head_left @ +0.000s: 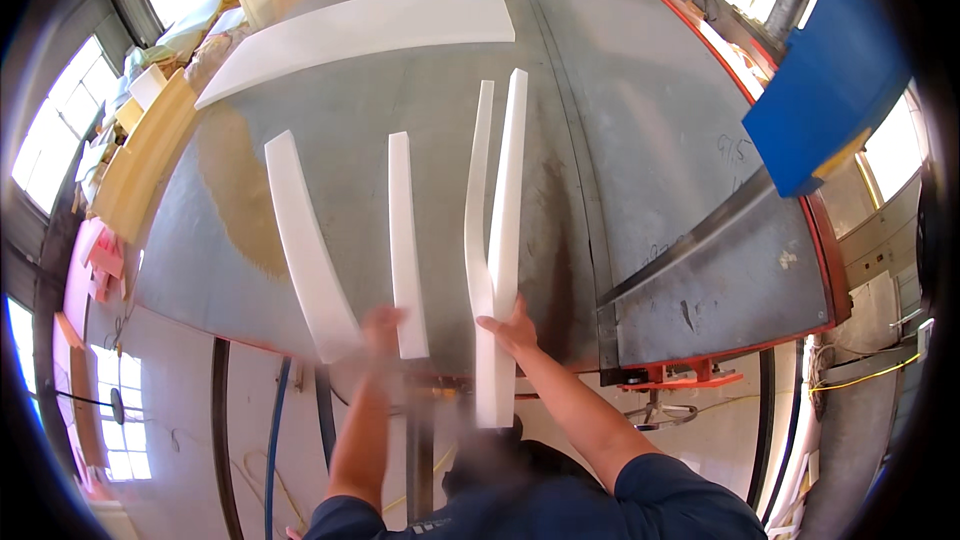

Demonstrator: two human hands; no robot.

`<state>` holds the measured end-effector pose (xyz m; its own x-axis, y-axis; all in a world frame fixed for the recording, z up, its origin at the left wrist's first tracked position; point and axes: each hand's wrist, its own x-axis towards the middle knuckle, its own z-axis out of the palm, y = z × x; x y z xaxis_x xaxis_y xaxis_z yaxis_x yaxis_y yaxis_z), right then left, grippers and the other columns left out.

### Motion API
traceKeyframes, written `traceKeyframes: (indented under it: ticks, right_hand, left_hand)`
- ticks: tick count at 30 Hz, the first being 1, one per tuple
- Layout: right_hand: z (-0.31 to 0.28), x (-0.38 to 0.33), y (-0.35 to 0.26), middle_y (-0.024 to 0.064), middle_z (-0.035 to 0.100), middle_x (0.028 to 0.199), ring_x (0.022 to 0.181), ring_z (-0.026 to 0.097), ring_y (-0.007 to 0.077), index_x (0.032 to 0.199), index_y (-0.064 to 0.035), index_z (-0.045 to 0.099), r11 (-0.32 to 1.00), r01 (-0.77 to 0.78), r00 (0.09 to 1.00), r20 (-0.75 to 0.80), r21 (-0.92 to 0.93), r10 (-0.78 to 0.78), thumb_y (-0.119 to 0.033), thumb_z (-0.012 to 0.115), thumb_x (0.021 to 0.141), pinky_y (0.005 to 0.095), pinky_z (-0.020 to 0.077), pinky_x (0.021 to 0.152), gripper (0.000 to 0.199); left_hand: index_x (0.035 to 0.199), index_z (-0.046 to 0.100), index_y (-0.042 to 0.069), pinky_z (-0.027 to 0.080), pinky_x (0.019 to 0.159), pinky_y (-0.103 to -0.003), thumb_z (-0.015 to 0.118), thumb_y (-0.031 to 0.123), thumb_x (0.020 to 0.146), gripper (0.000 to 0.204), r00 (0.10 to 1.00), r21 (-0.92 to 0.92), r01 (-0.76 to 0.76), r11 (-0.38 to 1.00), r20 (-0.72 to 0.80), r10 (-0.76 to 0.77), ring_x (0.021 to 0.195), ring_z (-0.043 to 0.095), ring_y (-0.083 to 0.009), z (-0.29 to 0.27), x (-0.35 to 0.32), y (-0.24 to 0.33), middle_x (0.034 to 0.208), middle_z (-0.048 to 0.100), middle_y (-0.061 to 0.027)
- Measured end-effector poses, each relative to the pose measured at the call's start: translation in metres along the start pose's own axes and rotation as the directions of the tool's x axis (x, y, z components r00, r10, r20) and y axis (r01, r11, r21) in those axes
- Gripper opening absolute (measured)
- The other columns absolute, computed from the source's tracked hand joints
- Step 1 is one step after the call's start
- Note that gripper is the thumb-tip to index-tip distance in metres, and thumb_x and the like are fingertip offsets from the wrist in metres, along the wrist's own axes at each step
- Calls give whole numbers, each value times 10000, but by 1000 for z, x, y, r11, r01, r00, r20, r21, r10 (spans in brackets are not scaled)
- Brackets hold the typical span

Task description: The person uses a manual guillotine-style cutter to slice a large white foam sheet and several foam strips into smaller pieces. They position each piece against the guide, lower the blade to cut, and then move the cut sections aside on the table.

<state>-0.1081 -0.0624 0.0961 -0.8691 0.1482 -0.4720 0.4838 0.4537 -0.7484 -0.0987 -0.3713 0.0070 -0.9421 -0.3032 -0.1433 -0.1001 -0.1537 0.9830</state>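
Note:
My right hand (pixel 512 328) is closed around two long white foam strips held side by side. The thinner strip (pixel 478 190) bends away from the straighter strip (pixel 508 180) toward their far ends. The straighter one's near end sticks out past the table edge toward my body. My left hand (pixel 383 328) is smeared by motion, between the near ends of two other foam strips. Of these, a wider strip (pixel 305 240) lies at the left, and a narrow strip (pixel 403 230) lies in the middle. Whether my left fingers touch either one is hidden by blur.
All this lies on a grey metal table (pixel 560 30) with a red edge. A broad white foam slab (pixel 370 35) rests farther back. At the right, a blue machine housing (pixel 830 70) overhangs a slanting metal bar (pixel 690 240). Yellow foam pieces (pixel 150 155) are stacked at the left.

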Motion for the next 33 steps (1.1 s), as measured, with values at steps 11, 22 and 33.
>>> traceKeyframes:
  ticks: [11,22,33]
  right_hand:
    - [-2,-1,30,135,588,1358,1167,593,223,1591,-100,266,717,75,964,133,693,-229,-204,693,933,374,499,979,792]
    - [-5,47,83,177,592,1402,1238,593,242,1572,-45,328,851,144,972,88,506,-217,-184,680,898,339,446,1055,773]
    - [33,166,-37,154,589,1386,1196,609,265,1572,-89,330,877,154,953,166,456,-253,-226,654,947,390,483,1012,717]
  left_hand:
    - [1037,707,38,544,824,-419,609,317,943,311,988,858,-75,509,134,-80,978,694,-300,168,-30,-14,1076,709,-168]
    - [1058,693,1,531,841,-347,571,158,1017,203,384,962,-118,246,-184,905,936,678,-206,-93,-169,278,1041,717,-100]
    - [1332,645,106,550,907,-483,467,520,1018,549,-328,145,915,377,-276,903,1139,654,-372,-368,-572,344,1246,678,-171]
